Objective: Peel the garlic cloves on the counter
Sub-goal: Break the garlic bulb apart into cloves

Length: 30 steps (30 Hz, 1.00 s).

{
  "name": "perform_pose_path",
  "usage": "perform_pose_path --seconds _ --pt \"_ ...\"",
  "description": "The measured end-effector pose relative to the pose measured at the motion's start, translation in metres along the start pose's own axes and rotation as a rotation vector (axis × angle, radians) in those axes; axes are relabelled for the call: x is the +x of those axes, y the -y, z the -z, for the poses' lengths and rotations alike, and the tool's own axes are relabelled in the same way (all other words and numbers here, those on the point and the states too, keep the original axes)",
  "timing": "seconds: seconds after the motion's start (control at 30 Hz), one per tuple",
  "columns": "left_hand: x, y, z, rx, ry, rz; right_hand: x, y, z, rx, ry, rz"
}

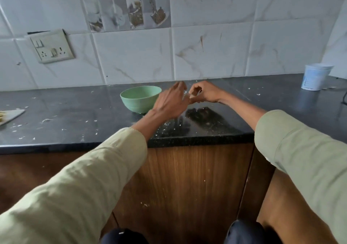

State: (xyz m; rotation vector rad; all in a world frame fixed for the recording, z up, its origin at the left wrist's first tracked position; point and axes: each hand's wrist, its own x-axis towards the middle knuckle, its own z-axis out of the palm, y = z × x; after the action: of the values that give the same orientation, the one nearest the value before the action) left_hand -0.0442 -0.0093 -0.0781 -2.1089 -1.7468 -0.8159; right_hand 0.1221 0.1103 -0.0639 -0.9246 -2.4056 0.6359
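Just above the middle of the frame, over the dark stone surface (75,116), both hands meet close to the right of a green bowl (140,98). The right hand (205,93) has its fingers curled and pinches a small pale thing, most likely a garlic clove (193,93), though it is too small and blurred to tell how much skin is on it. The left hand (170,101) reaches in with fingers spread and loose; its fingertips sit at the clove, and I cannot tell whether they pinch a bit of skin or only touch it. White flecks of papery skin (46,120) lie scattered across the surface, which suggests that a fair amount of peeling is already done. What the bowl holds is hidden by its rim, so the count of finished cloves cannot be read. At the left edge of the frame a pale board (13,115) carries something yellowish, unclear. No loose unpeeled cloves show on the surface, so the one in hand may be among the last, though that is a guess. A white plastic tub (315,76) stands at the upper right, well apart.
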Motion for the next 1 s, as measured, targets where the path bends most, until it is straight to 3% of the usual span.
perform_pose_path --seconds 0.07,0.2,0.4,0.6,1.0 --pt "0.029 0.002 -0.025 -0.085 0.111 0.179 0.009 -0.014 0.001 0.045 -0.008 -0.023" --pt "0.068 0.019 -0.064 -0.28 0.203 0.296 0.025 -0.045 -0.012 0.126 -0.123 -0.034" --pt "0.079 0.043 -0.084 -0.503 0.149 0.317 0.037 -0.043 -0.022 0.117 -0.146 0.025" --pt "0.083 0.053 -0.088 -0.616 -0.023 0.47 0.053 -0.037 -0.036 0.088 -0.247 0.075" --pt "0.068 0.043 -0.074 -0.71 0.054 0.394 0.036 -0.034 -0.028 0.196 -0.254 0.171"
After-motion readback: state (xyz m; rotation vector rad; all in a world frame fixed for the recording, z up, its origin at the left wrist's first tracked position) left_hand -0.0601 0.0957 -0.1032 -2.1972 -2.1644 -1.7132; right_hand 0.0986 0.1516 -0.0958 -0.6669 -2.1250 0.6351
